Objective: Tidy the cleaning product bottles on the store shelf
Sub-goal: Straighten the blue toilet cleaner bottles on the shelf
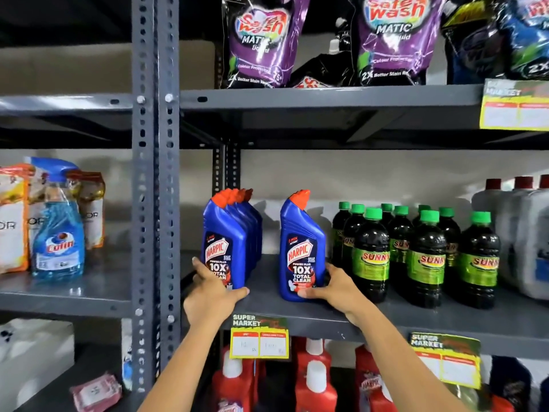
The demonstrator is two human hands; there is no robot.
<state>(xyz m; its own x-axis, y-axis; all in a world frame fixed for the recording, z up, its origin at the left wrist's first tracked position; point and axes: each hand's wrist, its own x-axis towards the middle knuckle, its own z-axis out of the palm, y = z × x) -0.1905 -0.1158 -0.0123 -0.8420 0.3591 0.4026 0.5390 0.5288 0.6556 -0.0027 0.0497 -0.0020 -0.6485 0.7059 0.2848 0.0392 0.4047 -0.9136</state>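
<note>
Two sets of blue Harpic bottles stand upright on the grey middle shelf (386,318): a tight row (230,239) by the upright post, and a lone bottle (301,248) a gap to its right. The left hand (209,295) reaches up and in, fingers on the front bottle's left side, thumb stretched along the shelf edge under its base, a loose grip cupping the bottle. The right hand (329,286) wraps the lone bottle low down, thumb across the front near the base, fingers behind its right side, grip closed on it. Both forearms rise from below, angled inward. Just right stand green-capped Sunny bottles (424,254). Price tags (260,337) hang beneath; red bottles (315,385) sit on the shelf below, purple pouches (261,40) above.
</note>
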